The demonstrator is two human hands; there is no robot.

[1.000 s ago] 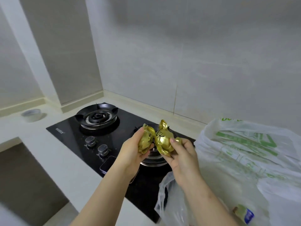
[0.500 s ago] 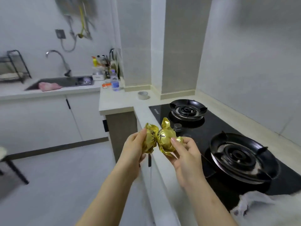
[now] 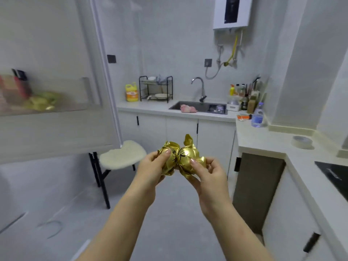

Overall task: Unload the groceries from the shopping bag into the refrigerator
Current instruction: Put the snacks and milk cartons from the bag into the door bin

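Two gold foil-wrapped balls touch each other at chest height in the middle of the view. My left hand (image 3: 152, 171) grips the left gold ball (image 3: 167, 159). The right gold ball (image 3: 188, 157) sits between the thumb and fingers of my right hand (image 3: 209, 178). At the far left stands the open refrigerator door (image 3: 56, 129), its clear door shelf (image 3: 47, 98) holding blurred yellow-green and red items. The shopping bag is out of view.
A cushioned stool (image 3: 120, 157) on black legs stands beside the refrigerator door. Behind are a sink (image 3: 199, 107), a dish rack (image 3: 156, 89) and a yellow detergent bottle (image 3: 131, 92). The counter (image 3: 263, 138) runs down the right with a water bottle (image 3: 257, 115), a tape roll (image 3: 302, 142) and the hob's corner (image 3: 335, 176).
The view has swung left from the hob and shopping bag to the sink and the open refrigerator door. Both hands keep the same hold on the gold balls.
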